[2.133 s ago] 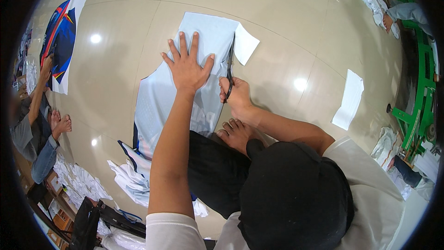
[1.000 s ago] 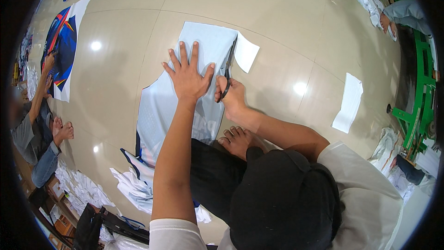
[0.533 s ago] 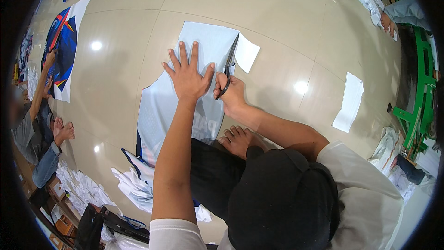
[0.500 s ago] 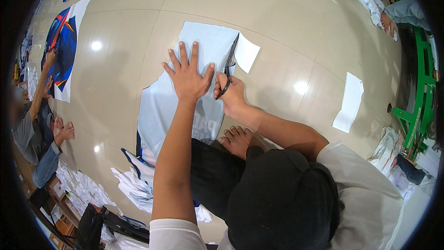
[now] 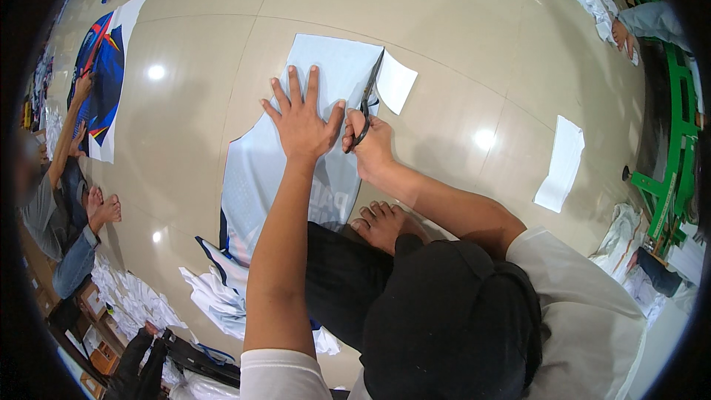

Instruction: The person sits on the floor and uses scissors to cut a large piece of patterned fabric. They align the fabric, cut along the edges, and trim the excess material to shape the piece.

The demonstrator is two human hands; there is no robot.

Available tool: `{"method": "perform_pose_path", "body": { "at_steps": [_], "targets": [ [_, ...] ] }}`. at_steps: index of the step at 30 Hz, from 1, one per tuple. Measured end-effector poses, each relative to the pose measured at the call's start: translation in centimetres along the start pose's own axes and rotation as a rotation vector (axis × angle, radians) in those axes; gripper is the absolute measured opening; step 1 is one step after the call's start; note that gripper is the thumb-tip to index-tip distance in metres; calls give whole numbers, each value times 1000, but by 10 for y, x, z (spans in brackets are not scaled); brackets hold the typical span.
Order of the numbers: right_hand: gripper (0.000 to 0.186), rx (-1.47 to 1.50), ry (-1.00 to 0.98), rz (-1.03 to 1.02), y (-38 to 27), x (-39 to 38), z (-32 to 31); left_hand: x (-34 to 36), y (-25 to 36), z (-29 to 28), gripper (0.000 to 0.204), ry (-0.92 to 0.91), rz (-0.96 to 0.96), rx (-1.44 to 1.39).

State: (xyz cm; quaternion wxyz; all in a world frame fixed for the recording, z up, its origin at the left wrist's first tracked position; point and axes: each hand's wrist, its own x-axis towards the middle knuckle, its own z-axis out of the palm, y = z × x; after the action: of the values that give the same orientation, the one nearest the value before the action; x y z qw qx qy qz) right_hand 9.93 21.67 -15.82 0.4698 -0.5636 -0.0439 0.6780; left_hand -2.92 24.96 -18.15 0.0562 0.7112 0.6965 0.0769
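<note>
A pale blue-white fabric piece lies spread on the tiled floor before me, faint lettering showing on it. My left hand presses flat on its upper part with the fingers spread. My right hand grips black-handled scissors by the loops, just right of the left thumb. Their blades point away from me along the fabric's right edge, with the tips near its upper right corner. A narrow white offcut lies against that edge, beside the blades. Whether it is fully severed I cannot tell.
Another white scrap lies on the floor to the right, near a green metal frame. At left a person works on blue and red patterned fabric. Crumpled white cloth and a scrap heap lie at lower left.
The scissor blades have come closer together along the fabric's right edge, and the offcut has shifted slightly. My left hand stays in place.
</note>
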Motion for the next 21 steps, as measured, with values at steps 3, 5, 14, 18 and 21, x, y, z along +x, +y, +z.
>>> {"method": "perform_pose_path", "body": {
  "at_steps": [3,5,14,18,21],
  "targets": [
    [29,5,8,-2,-1,2,-6,1,3,0,86,2,4,-5],
    [29,12,16,0,-4,3,-9,2,3,0,85,0,3,-8],
    [26,27,133,-119,-27,29,-102,3,-2,9,86,66,30,-4],
    [32,-106,193,-111,-63,3,-150,-12,-14,11,97,141,-104,-154],
    [32,-166,254,-101,-81,-13,-210,-34,-15,-19,107,96,-322,-139]
  ]
}}
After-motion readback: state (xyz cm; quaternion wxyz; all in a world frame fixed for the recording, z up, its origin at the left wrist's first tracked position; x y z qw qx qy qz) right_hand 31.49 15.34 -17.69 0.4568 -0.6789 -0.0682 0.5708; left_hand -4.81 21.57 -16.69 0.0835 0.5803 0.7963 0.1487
